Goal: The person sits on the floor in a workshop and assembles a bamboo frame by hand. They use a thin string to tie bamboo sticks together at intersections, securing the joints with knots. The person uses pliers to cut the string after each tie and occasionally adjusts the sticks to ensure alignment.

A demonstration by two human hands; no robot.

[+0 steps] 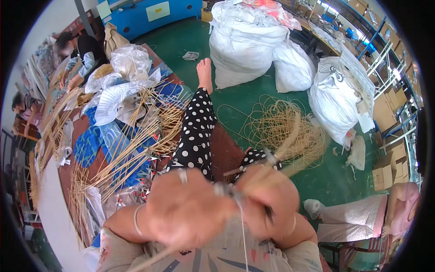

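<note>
My left hand [183,208] and my right hand [267,199] meet in front of my chest, both closed and blurred by motion. From the right hand a thin bamboo strip [288,144] sticks up and away. Another pale strip [156,259] runs from under the left hand toward the lower left. Between the fingertips the strips seem to come together at a small dark joint, too smeared to make out. A white thread [244,235] hangs down from there. Something dark shows between the right fingers.
Bundled bamboo sticks [131,154] lie left of my outstretched leg [195,131]. A coil of thin cane [290,131] rests on the green floor ahead. Large white sacks [244,45] stand beyond. Co-workers sit at far left [86,56] and lower right [358,217].
</note>
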